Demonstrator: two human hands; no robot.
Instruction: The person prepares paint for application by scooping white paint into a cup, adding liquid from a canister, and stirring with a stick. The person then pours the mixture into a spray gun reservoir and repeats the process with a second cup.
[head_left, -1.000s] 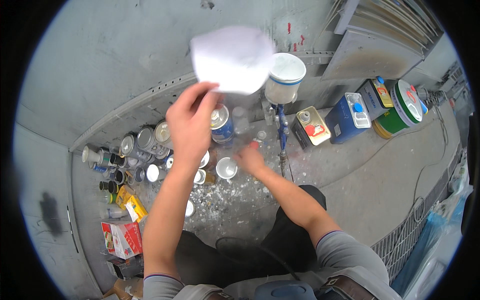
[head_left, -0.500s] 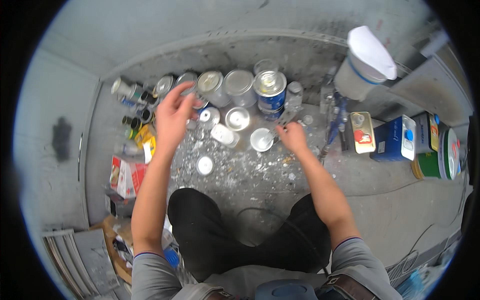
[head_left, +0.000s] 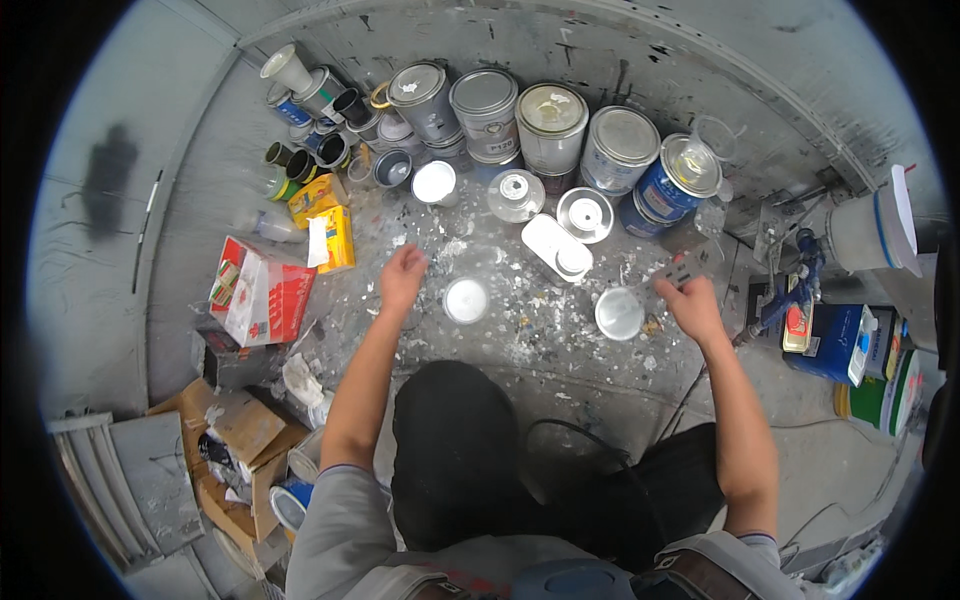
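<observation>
Pinched in the right hand (head_left: pixel 693 308), a grey strip (head_left: pixel 682 268) sits two o'clock from the pale cup (head_left: pixel 619 314), while the left hand (head_left: pixel 402 277) (open, seemingly empty, so free) has dropped near the white tub (head_left: pixel 466 300).

On the left we see a red and white box (head_left: pixel 262 295) and a yellow package (head_left: pixel 340 250); lower, an open cardboard box (head_left: pixel 247 425). On the right we find a blue canister (head_left: pixel 832 345) near a green bucket (head_left: pixel 884 400).
</observation>
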